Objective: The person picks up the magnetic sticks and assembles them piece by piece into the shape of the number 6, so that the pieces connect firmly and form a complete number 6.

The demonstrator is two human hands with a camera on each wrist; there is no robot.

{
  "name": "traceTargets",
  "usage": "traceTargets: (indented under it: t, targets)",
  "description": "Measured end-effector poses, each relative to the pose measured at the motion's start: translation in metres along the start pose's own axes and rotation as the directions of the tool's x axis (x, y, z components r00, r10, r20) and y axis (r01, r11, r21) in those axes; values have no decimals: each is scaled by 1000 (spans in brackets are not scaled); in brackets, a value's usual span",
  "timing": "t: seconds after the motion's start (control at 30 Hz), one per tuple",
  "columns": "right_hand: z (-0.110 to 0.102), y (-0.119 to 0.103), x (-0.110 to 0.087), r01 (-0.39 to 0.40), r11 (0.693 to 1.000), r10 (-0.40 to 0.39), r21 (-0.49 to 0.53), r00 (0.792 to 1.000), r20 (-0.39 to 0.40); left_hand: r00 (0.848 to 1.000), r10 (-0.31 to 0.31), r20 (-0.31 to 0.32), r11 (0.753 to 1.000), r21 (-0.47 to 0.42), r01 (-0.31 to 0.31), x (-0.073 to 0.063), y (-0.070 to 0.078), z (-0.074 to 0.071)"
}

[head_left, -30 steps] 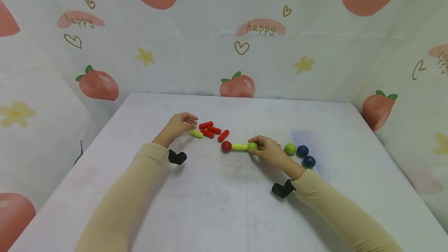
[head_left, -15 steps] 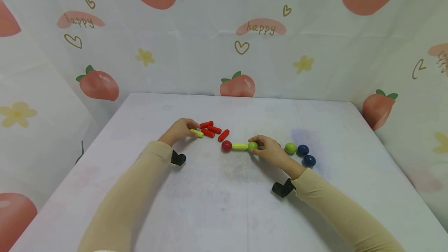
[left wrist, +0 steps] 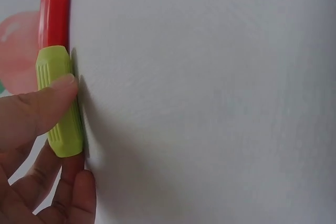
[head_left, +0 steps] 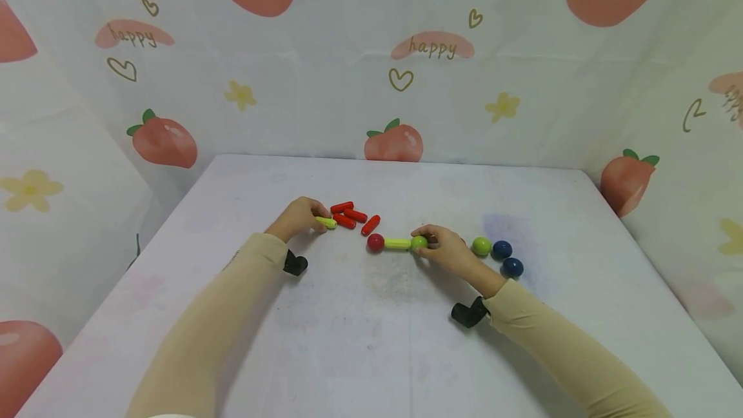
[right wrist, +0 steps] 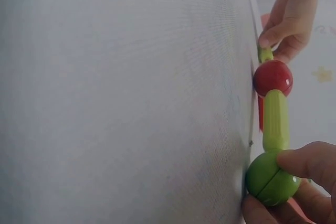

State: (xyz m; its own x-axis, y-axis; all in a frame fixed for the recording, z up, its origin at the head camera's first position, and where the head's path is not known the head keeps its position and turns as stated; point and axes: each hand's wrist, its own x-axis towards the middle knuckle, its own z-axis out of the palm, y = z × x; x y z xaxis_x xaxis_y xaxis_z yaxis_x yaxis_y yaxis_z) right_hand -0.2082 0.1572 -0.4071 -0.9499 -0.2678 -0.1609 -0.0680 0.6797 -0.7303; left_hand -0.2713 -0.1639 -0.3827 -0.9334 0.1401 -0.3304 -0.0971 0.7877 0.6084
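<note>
Lowered since a second ago, your left hand pinches a yellow-green plastic rod towards the far-left corner of the tabletop; your right hand grips a green plastic ball.

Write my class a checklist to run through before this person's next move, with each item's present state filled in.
1. Left grip pinches the loose lime rod: ok.
2. Right grip holds the green ball at the piece's end: ok.
3. Middle lime rod links that ball and the red ball: ok.
4. Loose lime rod joined to the red ball: not ok, they are apart.
5. Loose lime rod clear of the red rods: cannot tell.
6. Blue balls out on the table: ok.
</note>
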Motion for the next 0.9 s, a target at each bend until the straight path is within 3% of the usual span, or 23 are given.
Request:
traceTargets:
  t: [0.23, 0.4, 0.67, 0.9]
  targets:
    - [0, 0, -1, 5, 1000, -5, -5, 1000, -4, 999, 16, 34, 1000, 8, -17, -5, 0, -5]
    - [0, -1, -1, -3, 1000, 3, -18, 1000, 0, 997, 66, 48, 998, 8, -67, -16, 11, -4]
    - [0, -2, -1, -2, 1000, 2, -22, 1000, -5, 990, 124, 70, 991, 38, -127, -34, 33, 6]
    - [0, -1, 0, -3, 1000, 3, -17, 1000, -10, 984, 141, 112, 989, 29, -145, -49, 40, 23]
